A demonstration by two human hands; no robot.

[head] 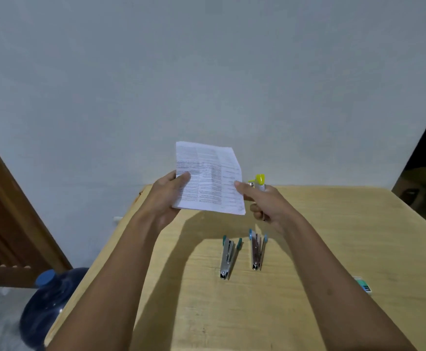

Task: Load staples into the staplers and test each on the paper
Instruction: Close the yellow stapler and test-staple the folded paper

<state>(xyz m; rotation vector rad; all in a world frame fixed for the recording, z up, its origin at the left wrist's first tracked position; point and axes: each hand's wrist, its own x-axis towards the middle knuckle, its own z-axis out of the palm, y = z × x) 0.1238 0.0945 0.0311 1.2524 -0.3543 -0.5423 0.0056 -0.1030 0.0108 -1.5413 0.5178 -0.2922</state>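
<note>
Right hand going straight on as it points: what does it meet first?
The right edge of the paper, held by the left hand; the right hand, gripping the yellow stapler, looks almost there, depth unclear.

No word, number or brand can be read anywhere. The paper [208, 178], at twelve o'clock above the counter [333, 224], carries dense printed lines in about three columns, some darker like headings, but the print is too small and soft to make out. The small box [364, 285] at four o'clock on the counter has a green and white label, illegible, and the yellow stapler [259, 181] at three o'clock of the paper is too blurred to show any mark.
</note>
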